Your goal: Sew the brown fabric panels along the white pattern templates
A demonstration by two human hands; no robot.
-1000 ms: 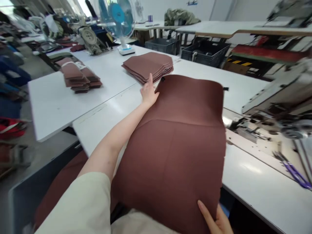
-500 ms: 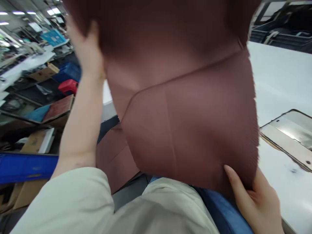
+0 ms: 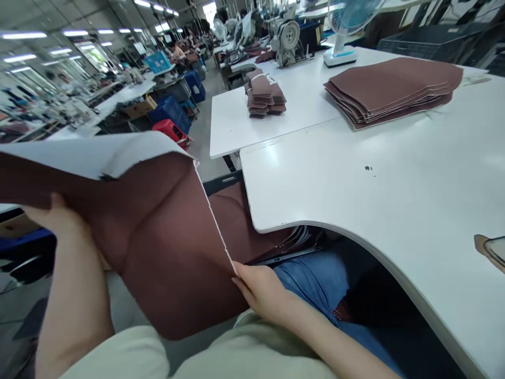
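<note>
A large reddish-brown sheet of leather-like material (image 3: 177,252), pale on its back, hangs across the left of my lap with its far edge folded over. My left hand (image 3: 65,223) grips its left part, the fingers partly hidden behind it. At the near right corner of the sheet, my right hand (image 3: 262,289) pinches the thin edge between thumb and fingers. Below the table edge, beyond the sheet, more brown sheets (image 3: 236,221) lie in a dark-framed holder.
A white table (image 3: 307,179) curves around my right side. On it are a stack of brown sheets (image 3: 394,89), a bundle of small brown pieces (image 3: 264,95), a sewing machine (image 3: 288,42) and a fan (image 3: 341,31). A metal-edged template (image 3: 495,250) shows at the right.
The view has swung, bringing the table and stacks into sight. Both hands have carried the brown sheet leftward and lower, away from the table; my right hand now pinches its edge.
</note>
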